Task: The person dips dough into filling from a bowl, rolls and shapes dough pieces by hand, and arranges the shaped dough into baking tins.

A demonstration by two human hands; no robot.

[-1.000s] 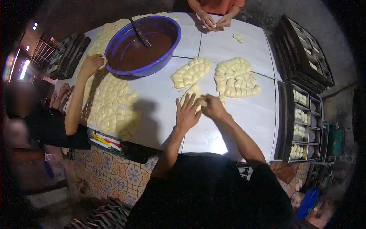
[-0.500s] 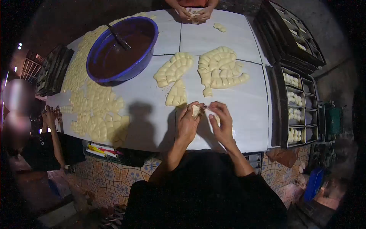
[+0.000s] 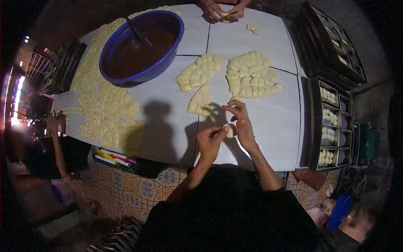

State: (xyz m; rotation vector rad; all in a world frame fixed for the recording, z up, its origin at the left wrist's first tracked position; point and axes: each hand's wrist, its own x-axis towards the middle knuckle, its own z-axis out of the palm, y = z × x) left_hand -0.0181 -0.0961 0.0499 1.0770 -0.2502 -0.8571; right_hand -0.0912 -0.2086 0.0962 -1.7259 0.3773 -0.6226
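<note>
Four compartments of a dark tray hold clustered, rounded dough balls at the right of our white, tiled worktop, while a round blue basin farther left holds a dark brown mass with a dark utensil slanting out of it. Near the worktop's front edge, we hold a small pale dough piece, the fingers of our left hand clamped on it, those of our right hand apart and curved just beside it. Beyond lie soft, blocky dough slabs; across from us, a co-worker's hands meet around another pale piece.
</note>
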